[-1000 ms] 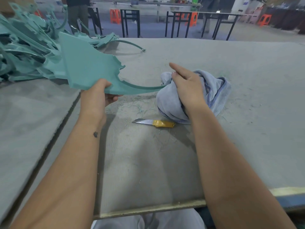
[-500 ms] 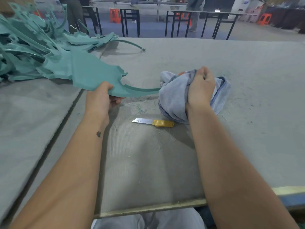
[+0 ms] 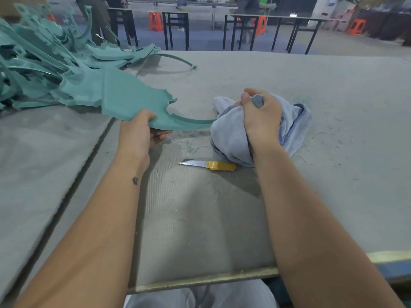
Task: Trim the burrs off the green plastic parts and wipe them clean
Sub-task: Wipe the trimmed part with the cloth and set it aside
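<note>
My left hand (image 3: 139, 131) grips the near edge of a flat green plastic part (image 3: 131, 101), held low over the grey table (image 3: 311, 185). The part's thin curved arm runs right and its tip disappears into a light blue cloth (image 3: 231, 132). My right hand (image 3: 261, 116) grips the bunched cloth from above, fingers curled into it. A knife with a yellow handle (image 3: 209, 165) lies on the table just in front of the cloth, blade pointing left. Thin green shavings lie scattered around it.
A big heap of green plastic parts (image 3: 37, 58) fills the far left of the table. A dark seam (image 3: 73, 192) runs diagonally between two table panels at left. Black table frames and orange stools (image 3: 155, 20) stand beyond the far edge, with a person's legs (image 3: 95, 16).
My right hand has closed on the cloth and bunched it around the part's arm tip. My left hand lowered and flattened the green part toward the table.
</note>
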`<state>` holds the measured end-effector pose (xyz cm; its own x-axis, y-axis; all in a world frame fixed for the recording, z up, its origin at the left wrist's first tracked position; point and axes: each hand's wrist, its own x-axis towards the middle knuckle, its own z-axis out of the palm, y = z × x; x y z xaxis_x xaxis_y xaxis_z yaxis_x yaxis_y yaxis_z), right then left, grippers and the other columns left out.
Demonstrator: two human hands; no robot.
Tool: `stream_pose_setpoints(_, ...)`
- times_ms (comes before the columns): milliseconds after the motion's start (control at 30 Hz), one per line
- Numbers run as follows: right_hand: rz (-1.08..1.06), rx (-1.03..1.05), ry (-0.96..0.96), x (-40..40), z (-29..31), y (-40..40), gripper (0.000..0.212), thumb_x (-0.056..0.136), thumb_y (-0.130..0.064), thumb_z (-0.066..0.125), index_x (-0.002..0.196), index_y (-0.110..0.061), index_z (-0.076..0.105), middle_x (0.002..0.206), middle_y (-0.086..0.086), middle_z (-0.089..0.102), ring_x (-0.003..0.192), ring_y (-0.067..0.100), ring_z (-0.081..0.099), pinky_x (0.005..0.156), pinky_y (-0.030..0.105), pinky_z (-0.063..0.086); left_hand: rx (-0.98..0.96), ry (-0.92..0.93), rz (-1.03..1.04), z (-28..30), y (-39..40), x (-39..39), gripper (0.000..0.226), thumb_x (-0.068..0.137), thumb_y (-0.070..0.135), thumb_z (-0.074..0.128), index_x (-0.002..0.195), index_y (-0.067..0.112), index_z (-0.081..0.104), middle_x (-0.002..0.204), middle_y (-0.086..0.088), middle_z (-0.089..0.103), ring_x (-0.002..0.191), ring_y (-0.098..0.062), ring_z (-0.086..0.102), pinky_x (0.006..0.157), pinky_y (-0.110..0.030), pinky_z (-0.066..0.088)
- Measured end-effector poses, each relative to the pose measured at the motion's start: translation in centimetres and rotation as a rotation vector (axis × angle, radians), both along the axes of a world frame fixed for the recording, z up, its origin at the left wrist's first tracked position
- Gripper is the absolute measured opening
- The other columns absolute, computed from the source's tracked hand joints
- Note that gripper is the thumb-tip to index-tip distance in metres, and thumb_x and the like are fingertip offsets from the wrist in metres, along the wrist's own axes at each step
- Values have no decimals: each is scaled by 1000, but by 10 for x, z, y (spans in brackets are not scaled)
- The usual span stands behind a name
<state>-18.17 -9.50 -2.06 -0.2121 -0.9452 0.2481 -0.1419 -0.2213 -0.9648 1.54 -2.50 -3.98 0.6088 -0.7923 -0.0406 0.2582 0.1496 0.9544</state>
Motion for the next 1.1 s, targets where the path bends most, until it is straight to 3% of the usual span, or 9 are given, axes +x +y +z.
stream_pose_setpoints(233, -164, 139, -620, -14, -1, -4, 29, 103, -32, 45, 97, -13, 66, 76, -5, 64, 63, 5, 61, 46, 8, 43, -118, 228, 22, 5, -1, 2, 17, 91, 5, 39, 89, 10, 55, 60, -1, 65, 43, -10, 55, 41, -17, 32)
stream_pose_setpoints(367, 185, 137, -293, -1, 3, 2, 12, 95, -20, 58, 101, -24, 67, 83, -1, 69, 77, 15, 65, 70, 22, 52, -185, 338, -69, 10, 5, -4, 18, 94, 3, 39, 86, 8, 54, 58, 0, 65, 50, -9, 60, 43, -15, 35)
stream_pose_setpoints(500, 749, -41, -91, 13, 2, 16, 36, 87, -10, 68, 116, -31, 63, 94, 1, 69, 84, 12, 67, 87, 28, 53, -106, 262, -185, 12, 5, -16, 14, 95, 3, 47, 95, 6, 60, 67, -2, 71, 59, -11, 68, 49, -15, 48)
stream_pose_setpoints(600, 671, -28, -118, 17, 5, 19, 9, 93, -18, 64, 100, -21, 69, 91, 0, 72, 87, 15, 69, 84, 30, 55, -51, 209, -270, 13, 6, -17, 16, 97, 15, 55, 111, 7, 59, 83, -4, 73, 68, -12, 70, 57, -18, 53)
stream_pose_setpoints(667, 480, 49, -121, 15, 5, 16, 14, 95, -29, 61, 87, -23, 71, 92, 9, 70, 90, 25, 69, 88, 41, 56, -86, 196, -162, 13, 5, -8, 54, 88, 30, 68, 133, 10, 46, 110, -7, 67, 87, -15, 69, 70, -23, 56)
stream_pose_setpoints(800, 372, 165, -219, 11, 4, 9, 24, 93, -34, 62, 74, -25, 72, 67, 0, 60, 71, 21, 62, 83, 44, 55, -118, -290, 202, 10, 14, 11, 105, 74, 44, 79, 152, 36, 9, 153, 0, 28, 133, -8, 36, 112, -33, 34)
stream_pose_setpoints(900, 360, 150, -211, 13, 5, 12, 21, 91, -29, 65, 72, -24, 74, 64, -5, 61, 70, 19, 63, 80, 42, 56, -107, -774, 22, 4, 17, 5, 87, 63, 48, 81, 137, 45, 37, 138, 8, 46, 127, -5, 43, 104, -17, 36)
stream_pose_setpoints(967, 337, 136, -199, 13, 7, 13, 22, 89, -30, 66, 84, -9, 72, 69, 3, 58, 71, 20, 61, 79, 42, 56, 24, -1106, -66, -4, 14, 4, 67, 65, 38, 81, 128, 36, 56, 124, 0, 58, 120, -19, 52, 107, -37, 39)
stream_pose_setpoints(1100, 423, 217, -621, 14, 10, 19, 24, 86, -30, 63, 71, -12, 58, 65, 4, 51, 60, 18, 54, 64, 33, 52, 11, -1112, 152, -6, 11, 8, 20, 88, 19, 65, 106, 23, 73, 99, 3, 70, 96, -15, 62, 87, -29, 48)
